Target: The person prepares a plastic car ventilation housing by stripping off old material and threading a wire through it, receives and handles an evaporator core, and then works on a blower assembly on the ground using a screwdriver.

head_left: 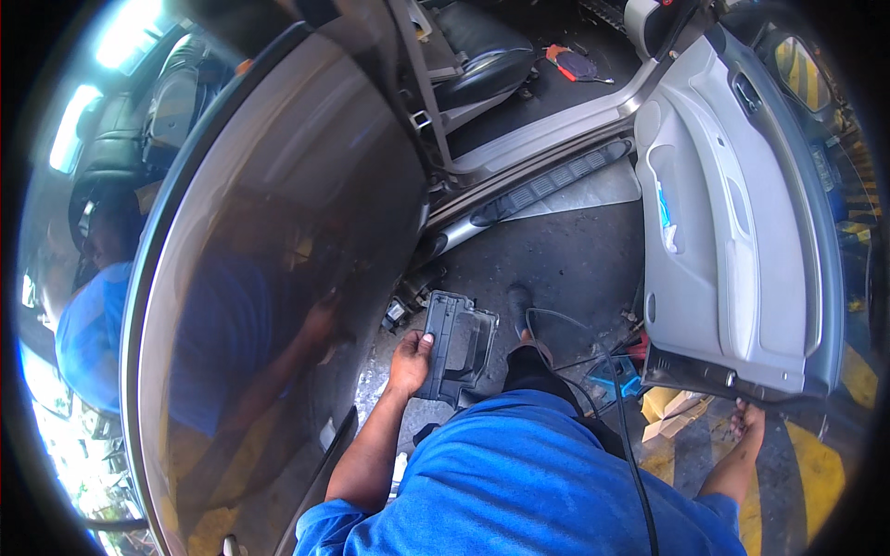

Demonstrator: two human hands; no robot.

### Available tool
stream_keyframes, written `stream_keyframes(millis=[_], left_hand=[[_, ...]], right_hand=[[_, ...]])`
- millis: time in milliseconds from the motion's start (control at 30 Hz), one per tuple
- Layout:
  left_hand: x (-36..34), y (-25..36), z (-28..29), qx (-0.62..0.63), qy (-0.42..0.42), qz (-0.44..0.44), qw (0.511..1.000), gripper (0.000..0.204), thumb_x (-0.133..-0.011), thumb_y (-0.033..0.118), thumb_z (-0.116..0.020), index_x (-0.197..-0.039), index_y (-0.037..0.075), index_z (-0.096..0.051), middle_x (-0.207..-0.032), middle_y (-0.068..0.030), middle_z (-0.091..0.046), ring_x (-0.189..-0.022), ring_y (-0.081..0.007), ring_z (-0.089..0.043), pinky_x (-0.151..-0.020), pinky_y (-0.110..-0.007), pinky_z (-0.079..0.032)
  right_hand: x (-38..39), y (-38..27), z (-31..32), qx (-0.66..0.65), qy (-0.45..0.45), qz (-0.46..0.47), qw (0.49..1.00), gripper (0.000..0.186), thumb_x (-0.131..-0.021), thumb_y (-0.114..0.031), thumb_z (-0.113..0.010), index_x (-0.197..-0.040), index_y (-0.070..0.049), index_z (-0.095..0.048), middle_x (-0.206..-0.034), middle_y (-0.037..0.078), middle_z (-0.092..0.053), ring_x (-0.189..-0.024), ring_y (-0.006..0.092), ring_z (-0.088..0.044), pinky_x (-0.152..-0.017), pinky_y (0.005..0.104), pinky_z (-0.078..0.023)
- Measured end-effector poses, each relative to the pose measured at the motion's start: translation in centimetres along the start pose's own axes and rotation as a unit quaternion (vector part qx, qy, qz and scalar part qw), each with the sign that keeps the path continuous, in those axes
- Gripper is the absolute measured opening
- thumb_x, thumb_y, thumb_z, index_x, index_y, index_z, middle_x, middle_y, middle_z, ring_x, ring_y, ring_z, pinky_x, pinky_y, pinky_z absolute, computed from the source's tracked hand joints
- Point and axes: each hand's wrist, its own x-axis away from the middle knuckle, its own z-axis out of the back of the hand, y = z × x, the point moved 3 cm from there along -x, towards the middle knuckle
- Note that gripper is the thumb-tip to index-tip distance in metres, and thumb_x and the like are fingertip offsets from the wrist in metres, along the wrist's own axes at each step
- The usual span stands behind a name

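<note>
My left hand (410, 364) grips a dark grey plastic frame (449, 347) by its left side, thumb on top. The frame is roughly rectangular, with a large opening on its right half. It is held in front of my body, above the floor. Out to the right, my right hand (746, 420) has its fingers curled at the edge of the open grey car door (714, 241). That door shows its inner trim panel, with a blue and white item (665, 218) in its pocket.
Close on my left stands a glossy brown car door (278, 185). Ahead are the side step (556, 181) and a red-and-dark item (575, 65) on the car floor. A black cable (623, 426) hangs past me. Cardboard boxes (672, 412) and a blue item (614, 378) lie right.
</note>
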Motion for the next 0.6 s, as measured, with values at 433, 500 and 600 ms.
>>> stream_keyframes(millis=[433, 500, 600], left_hand=[[-12.0, 7.2, -7.2, -0.127, -0.027, 0.065, 0.989, 0.037, -0.099, 0.038, -0.048, -0.104, 0.003, -0.059, -0.097, -0.0241, -0.065, -0.097, -0.0426, -0.062, -0.086, -0.045, -0.047], [-12.8, 9.0, -8.0, -0.142, -0.036, 0.073, 0.987, 0.038, -0.099, 0.039, -0.047, -0.105, 0.003, -0.059, -0.099, -0.0242, -0.065, -0.099, -0.0417, -0.062, -0.086, -0.045, -0.047], [-13.7, 9.5, -9.0, -0.129, -0.061, 0.065, 0.988, 0.039, -0.098, 0.040, -0.048, -0.108, 0.003, -0.058, -0.102, -0.0241, -0.066, -0.101, -0.0407, -0.062, -0.087, -0.044, -0.047]], right_hand=[[1.7, 2.7, -25.4, 0.258, -0.625, 0.290, 0.677, 0.030, -0.089, -0.029, -0.068, -0.100, -0.002, -0.062, -0.080, 0.006, -0.063, -0.074, 0.0182, -0.063, -0.056, 0.0352, -0.051], [2.7, -2.1, -34.3, 0.598, -0.499, 0.256, 0.573, 0.029, -0.089, -0.033, -0.066, -0.086, -0.003, -0.066, -0.075, 0.011, -0.065, -0.076, 0.0227, -0.068, -0.062, 0.0377, -0.054], [1.5, -10.1, -40.8, 0.514, -0.346, 0.478, 0.623, 0.042, -0.093, -0.040, -0.052, -0.085, -0.004, -0.071, -0.087, 0.020, -0.070, -0.083, 0.0359, -0.068, -0.076, 0.0442, -0.053]])
